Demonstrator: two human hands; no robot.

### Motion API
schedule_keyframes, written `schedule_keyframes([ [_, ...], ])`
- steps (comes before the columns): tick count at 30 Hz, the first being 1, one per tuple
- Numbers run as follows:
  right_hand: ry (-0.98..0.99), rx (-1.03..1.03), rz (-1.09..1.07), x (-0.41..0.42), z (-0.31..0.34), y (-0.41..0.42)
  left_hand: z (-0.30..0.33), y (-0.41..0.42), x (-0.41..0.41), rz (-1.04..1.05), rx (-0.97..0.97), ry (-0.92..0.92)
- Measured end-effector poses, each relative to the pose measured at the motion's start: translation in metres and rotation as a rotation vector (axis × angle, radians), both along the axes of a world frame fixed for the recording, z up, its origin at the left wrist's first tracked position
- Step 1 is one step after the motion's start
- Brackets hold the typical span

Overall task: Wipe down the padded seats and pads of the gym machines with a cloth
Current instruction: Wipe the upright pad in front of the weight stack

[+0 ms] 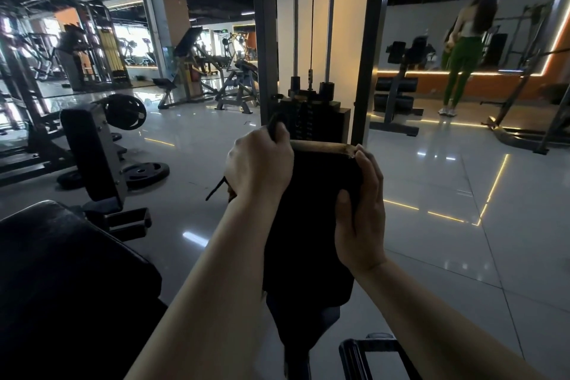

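Observation:
A black upright pad of a gym machine stands right in front of me, its worn brown top edge just below the weight stack. My left hand grips a dark cloth at the pad's upper left corner; a strip of the cloth hangs out below the hand. My right hand holds the pad's right edge, fingers pointing up and thumb on the front face. A wide black padded seat fills the lower left.
Another padded machine with weight plates on the floor stands at left. The tall frame of the weight stack rises ahead. A person in green trousers stands at the far right by a mirror. Glossy tiled floor lies to the right.

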State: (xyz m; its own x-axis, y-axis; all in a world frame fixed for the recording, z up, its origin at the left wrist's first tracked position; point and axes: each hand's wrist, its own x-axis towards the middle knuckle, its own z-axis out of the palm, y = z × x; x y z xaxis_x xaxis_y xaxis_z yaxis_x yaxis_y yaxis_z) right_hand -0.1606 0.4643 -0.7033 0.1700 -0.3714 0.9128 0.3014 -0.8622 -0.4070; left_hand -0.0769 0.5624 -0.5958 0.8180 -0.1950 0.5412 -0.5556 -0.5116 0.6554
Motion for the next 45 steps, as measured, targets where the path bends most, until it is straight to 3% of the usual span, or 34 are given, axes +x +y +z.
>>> schedule_keyframes([
  [6,-0.002,0.013,0.009,-0.001,0.001,0.002,0.017,-0.009,-0.008,-0.034,0.227,-0.061],
  [10,0.011,0.024,0.035,-0.003,0.002,0.002,0.018,-0.008,-0.011,-0.06,0.247,-0.072],
  [13,-0.008,0.075,0.034,-0.005,0.01,0.009,0.014,-0.001,-0.012,-0.088,0.175,-0.079],
  [16,0.002,0.249,0.001,-0.005,0.03,0.023,0.0,0.004,-0.013,-0.069,-0.033,-0.07],
  [18,0.086,0.337,-0.04,-0.006,0.043,0.029,-0.008,0.007,-0.01,-0.067,-0.164,-0.047],
  [22,0.307,0.355,-0.089,-0.013,0.08,0.027,-0.001,0.014,0.003,-0.043,-0.221,-0.063],
  [31,0.317,0.377,-0.026,-0.034,0.22,0.045,0.111,0.03,-0.009,0.01,-0.439,0.134],
  [45,0.432,0.325,0.047,-0.093,0.487,0.071,0.365,0.068,-0.068,0.0,-0.414,0.132],
])
